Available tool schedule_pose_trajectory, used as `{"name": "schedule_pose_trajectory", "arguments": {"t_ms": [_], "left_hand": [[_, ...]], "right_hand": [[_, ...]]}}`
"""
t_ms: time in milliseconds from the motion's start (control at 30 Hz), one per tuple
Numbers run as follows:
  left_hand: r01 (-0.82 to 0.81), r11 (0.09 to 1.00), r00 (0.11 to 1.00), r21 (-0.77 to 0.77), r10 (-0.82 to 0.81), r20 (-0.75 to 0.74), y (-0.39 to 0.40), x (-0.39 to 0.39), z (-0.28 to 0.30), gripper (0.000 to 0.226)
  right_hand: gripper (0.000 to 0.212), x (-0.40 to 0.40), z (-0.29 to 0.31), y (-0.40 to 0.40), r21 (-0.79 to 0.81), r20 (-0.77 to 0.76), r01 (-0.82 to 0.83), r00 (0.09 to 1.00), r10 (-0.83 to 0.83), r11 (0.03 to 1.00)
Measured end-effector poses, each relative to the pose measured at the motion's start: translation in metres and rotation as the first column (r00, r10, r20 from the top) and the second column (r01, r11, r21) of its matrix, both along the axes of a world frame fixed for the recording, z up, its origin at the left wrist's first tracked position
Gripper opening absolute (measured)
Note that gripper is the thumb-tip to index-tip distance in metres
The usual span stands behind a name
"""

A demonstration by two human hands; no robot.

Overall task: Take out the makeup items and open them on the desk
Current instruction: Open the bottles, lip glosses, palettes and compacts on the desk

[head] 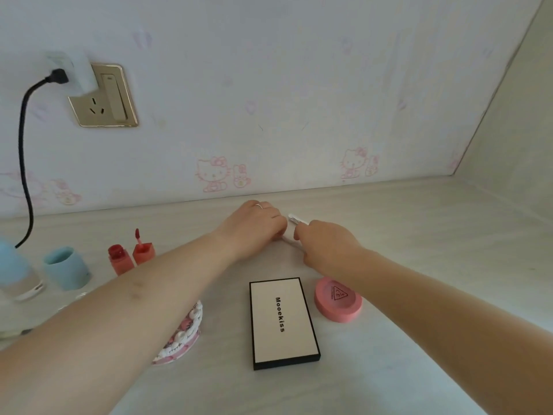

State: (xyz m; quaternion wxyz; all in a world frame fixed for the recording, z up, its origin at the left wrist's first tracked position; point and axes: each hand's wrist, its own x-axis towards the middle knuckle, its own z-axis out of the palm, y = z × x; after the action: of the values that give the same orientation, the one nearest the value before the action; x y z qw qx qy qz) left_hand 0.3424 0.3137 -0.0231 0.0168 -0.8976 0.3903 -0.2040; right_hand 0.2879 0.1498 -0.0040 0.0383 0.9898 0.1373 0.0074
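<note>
Left hand and right hand both curled onto a small white case at the far side of the desk, pinching its edges | Mooekiss palette lies shut nearer, pink 3CE compact just right of it | two red lip tints stand left, uncapped

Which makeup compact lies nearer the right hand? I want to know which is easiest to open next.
The round pink compact, just under the right forearm; the rectangular Mooekiss palette lies left of it. Both are closed.
</note>
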Motion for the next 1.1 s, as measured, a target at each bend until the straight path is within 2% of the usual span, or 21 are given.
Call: {"name": "schedule_pose_trajectory", "arguments": {"t_ms": [133, 233, 333, 433, 600, 700, 800, 933, 1100], "left_hand": [[0.007, 0.999, 1.0, 0.043, -0.009, 0.025, 0.0, -0.004, -0.002, 0.013], [-0.032, 0.999, 0.999, 0.02, 0.032, -0.001, 0.005, -0.011, 0.003, 0.016], [-0.054, 0.989, 0.998, -0.135, 0.058, 0.027, 0.017, -0.027, 0.015, 0.01], [-0.147, 0.962, 0.989, -0.232, 0.142, -0.037, 0.041, -0.052, 0.031, 0.016], [-0.282, 0.884, 0.958, -0.372, 0.244, -0.148, 0.1, -0.118, 0.055, 0.022], [-0.38, 0.794, 0.919, -0.475, 0.265, -0.294, 0.142, -0.159, 0.056, 0.015], [-0.462, 0.711, 0.88, -0.53, 0.292, -0.375, 0.184, -0.194, 0.051, 0.005], [-0.576, 0.492, 0.817, -0.653, 0.333, -0.47, 0.239, -0.238, 0.039, 0.017], [-0.653, 0.295, 0.747, -0.697, 0.402, -0.53, 0.291, -0.273, 0.016, 0.015]], "right_hand": [[0.026, -0.005, 0.006, 0.004, -0.096, -0.015, 0.004, 1.0, -0.006, 0.995], [0.027, -0.01, 0.012, 0.002, -0.076, -0.001, 0.016, 1.0, -0.016, 0.997], [0.027, -0.02, 0.022, -0.003, 0.065, 0.042, 0.029, 0.999, -0.032, 0.997], [0.024, -0.034, 0.032, -0.004, 0.251, 0.072, 0.01, 0.997, -0.029, 0.968], [0.014, -0.064, 0.043, 0.027, 0.573, 0.023, -0.054, 0.999, 0.049, 0.818], [0.015, -0.084, 0.046, 0.063, 0.613, 0.045, -0.135, 0.99, 0.136, 0.778], [0.022, -0.101, 0.046, 0.102, 0.599, 0.03, -0.202, 0.973, 0.23, 0.775], [0.012, -0.118, 0.042, 0.155, 0.645, -0.03, -0.214, 0.952, 0.304, 0.733], [0.009, -0.131, 0.029, 0.216, 0.622, -0.039, -0.26, 0.932, 0.361, 0.738]]}}
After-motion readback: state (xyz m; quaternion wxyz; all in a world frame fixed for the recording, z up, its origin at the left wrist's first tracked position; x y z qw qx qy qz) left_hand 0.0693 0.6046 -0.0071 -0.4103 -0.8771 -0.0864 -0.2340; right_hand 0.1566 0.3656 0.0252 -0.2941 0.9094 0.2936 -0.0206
